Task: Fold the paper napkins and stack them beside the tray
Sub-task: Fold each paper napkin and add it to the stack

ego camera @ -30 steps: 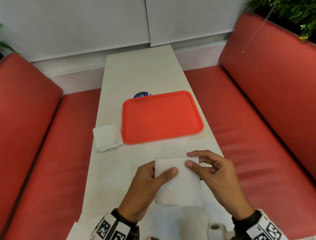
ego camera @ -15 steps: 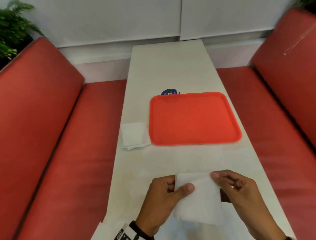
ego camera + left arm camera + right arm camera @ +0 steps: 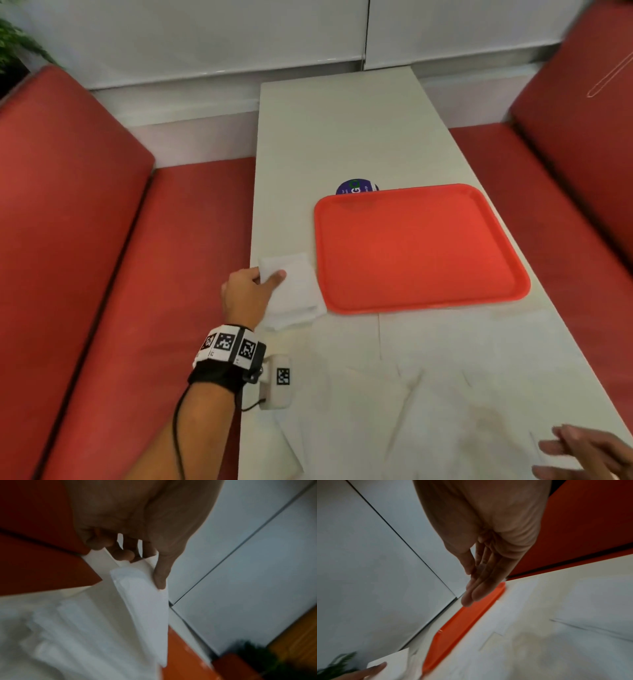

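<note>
My left hand (image 3: 262, 279) pinches a folded white napkin (image 3: 294, 284) between thumb and fingers, just over the stack of folded napkins (image 3: 301, 313) left of the orange tray (image 3: 414, 246). The left wrist view shows the thumb (image 3: 160, 577) on top of the folded napkin (image 3: 147, 608), with the stack blurred beneath. My right hand (image 3: 579, 452) hovers at the table's near right corner, fingers (image 3: 476, 592) straight and holding nothing. Several unfolded napkins (image 3: 411, 411) lie flat on the near part of the table.
The white table (image 3: 342, 130) runs between two red bench seats (image 3: 102, 274). A round blue sticker (image 3: 356, 187) peeks out behind the tray. The table's left edge lies right beside the stack.
My left hand carried the folded napkin from in front of me to the stack left of the tray. My right hand let go and drew back to the near right.
</note>
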